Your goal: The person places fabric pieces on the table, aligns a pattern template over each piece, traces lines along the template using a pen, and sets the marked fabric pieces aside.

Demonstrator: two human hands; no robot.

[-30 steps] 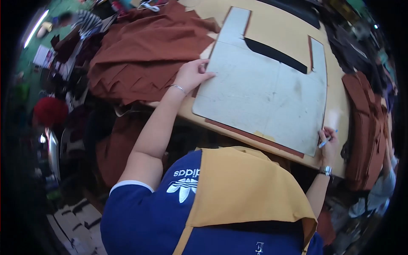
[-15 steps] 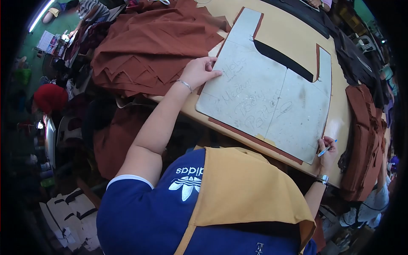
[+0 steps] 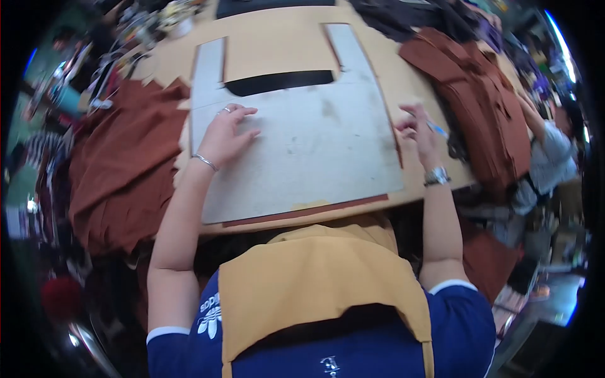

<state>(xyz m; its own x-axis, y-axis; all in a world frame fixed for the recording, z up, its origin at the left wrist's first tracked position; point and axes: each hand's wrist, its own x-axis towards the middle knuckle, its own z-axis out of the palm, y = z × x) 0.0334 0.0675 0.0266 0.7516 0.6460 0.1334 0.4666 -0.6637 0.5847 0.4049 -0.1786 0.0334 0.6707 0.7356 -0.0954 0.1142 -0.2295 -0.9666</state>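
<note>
A pale grey pattern board (image 3: 296,145) with two upright arms and a curved cut-out lies on rust-brown fabric (image 3: 315,208), whose edges show along the bottom and right. Over the board's left part is my left hand (image 3: 228,133), fingers apart and holding nothing; whether it touches the board is unclear. My right hand (image 3: 418,132) is just beyond the board's right edge, with a blue-and-white pen (image 3: 437,130) held in its fingers. Black material (image 3: 280,82) shows in the cut-out.
The tan table (image 3: 277,44) carries crumpled rust-brown fabric (image 3: 126,164) on the left and a folded rust-brown stack (image 3: 472,101) on the right. Dark cloth (image 3: 409,17) lies at the back right. A person in a light top (image 3: 551,157) is at the far right.
The view has turned to the right. My left hand has left the board's left edge and is over its surface. My right hand has moved up along the right edge, still with the pen.
</note>
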